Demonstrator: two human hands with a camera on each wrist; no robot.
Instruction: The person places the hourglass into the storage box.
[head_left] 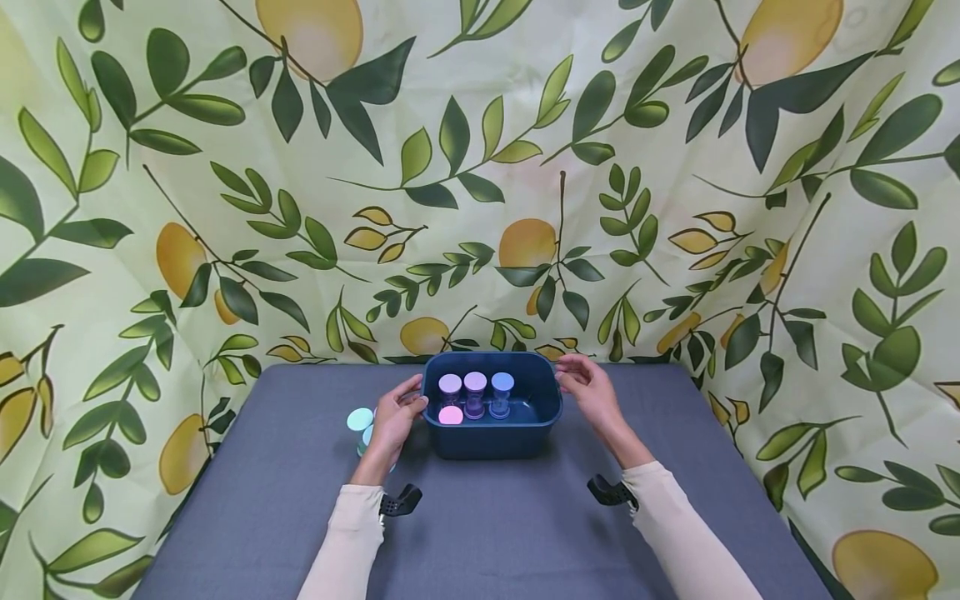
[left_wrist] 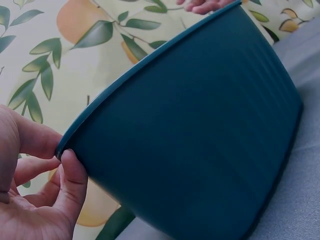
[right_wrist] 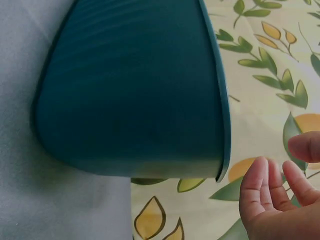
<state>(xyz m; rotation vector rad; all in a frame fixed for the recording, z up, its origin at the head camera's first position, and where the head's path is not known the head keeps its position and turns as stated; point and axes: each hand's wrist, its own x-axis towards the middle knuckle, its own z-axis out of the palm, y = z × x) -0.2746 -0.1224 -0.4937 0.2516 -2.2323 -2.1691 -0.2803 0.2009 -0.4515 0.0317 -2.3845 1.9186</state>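
- The dark blue tub (head_left: 491,433) is sitting at the back middle of the grey table (head_left: 480,533), holding four small pastel-lidded jars (head_left: 475,396).
- The left hand (head_left: 393,421) is pinching the tub's left rim between thumb and fingers; the right hand (head_left: 588,392) is hovering just beside the right rim, fingers loosely spread, not touching.
- A mint-lidded jar (head_left: 361,423) is standing outside, by the left hand.
- Leaf-and-lemon cloth (head_left: 480,167) is walling in the table.

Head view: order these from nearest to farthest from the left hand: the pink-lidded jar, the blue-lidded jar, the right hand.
From the left hand, which grips the left rim of the bin:
1. Pink-lidded jar, front left inside the bin.
2. Blue-lidded jar, toward the bin's right.
3. Right hand, beyond the bin's right rim.
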